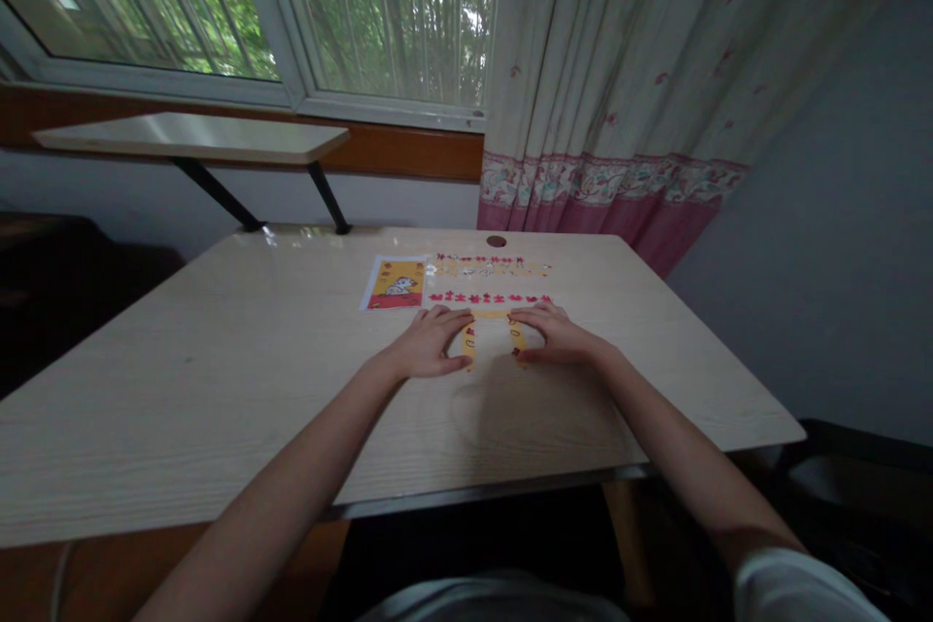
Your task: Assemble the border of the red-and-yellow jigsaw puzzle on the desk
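Yellow jigsaw puzzle pieces are joined into a three-sided border on the table, with a top strip (492, 315), a left strip (468, 342) and a right strip (517, 335). My left hand (430, 342) lies beside the left strip, thumb and fingers spread apart, fingertips touching near its top and thumb near its bottom. Mirroring it on the other side, my right hand (558, 335) has its fingers at the upper right corner and its thumb near the right strip's lower end. Both hands are open. Fingers partly cover the corners.
Beyond my hands lies a row of loose red pieces (492, 297), with yellow and white pieces (492, 269) farther back. A picture card (396, 284) with a white animal lies to their left. A raised shelf (190, 134) stands at the back left of the table (219, 389).
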Tool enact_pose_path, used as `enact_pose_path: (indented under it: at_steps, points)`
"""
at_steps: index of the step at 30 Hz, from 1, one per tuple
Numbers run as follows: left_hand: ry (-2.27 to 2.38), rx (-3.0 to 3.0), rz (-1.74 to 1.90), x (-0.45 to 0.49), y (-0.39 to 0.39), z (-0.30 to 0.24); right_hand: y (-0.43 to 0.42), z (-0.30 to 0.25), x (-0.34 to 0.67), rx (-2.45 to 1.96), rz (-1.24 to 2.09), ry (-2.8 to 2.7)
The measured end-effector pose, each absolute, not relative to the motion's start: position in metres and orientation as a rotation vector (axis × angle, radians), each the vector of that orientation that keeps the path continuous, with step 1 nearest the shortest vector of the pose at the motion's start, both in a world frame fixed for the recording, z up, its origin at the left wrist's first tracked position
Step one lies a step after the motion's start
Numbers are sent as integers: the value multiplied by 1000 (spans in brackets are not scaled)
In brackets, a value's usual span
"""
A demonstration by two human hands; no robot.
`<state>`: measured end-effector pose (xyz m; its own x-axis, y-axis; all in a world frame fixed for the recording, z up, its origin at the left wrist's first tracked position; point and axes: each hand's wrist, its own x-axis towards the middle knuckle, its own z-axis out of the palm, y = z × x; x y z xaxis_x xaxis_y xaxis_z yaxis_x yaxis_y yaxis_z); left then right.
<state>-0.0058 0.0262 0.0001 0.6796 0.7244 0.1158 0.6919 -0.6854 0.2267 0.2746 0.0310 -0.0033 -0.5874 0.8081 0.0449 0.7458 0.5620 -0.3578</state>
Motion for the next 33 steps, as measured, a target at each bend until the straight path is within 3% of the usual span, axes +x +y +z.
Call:
enact_pose_path:
  at_steps: [11, 18, 24, 33]
  points:
    - [1127, 2734, 308, -7, 26, -3, 32, -9, 279, -1300, 440, -2578]
    - [1076, 2788, 487, -13, 31, -4, 52, 9, 254, -1300, 189, -2465]
    - [1124, 2776, 605, -15, 32, -1, 86, 14, 216, -1554, 19, -2446]
    - [1127, 2799, 583, -11, 28, -1, 106, 13, 207, -1664, 207, -2460]
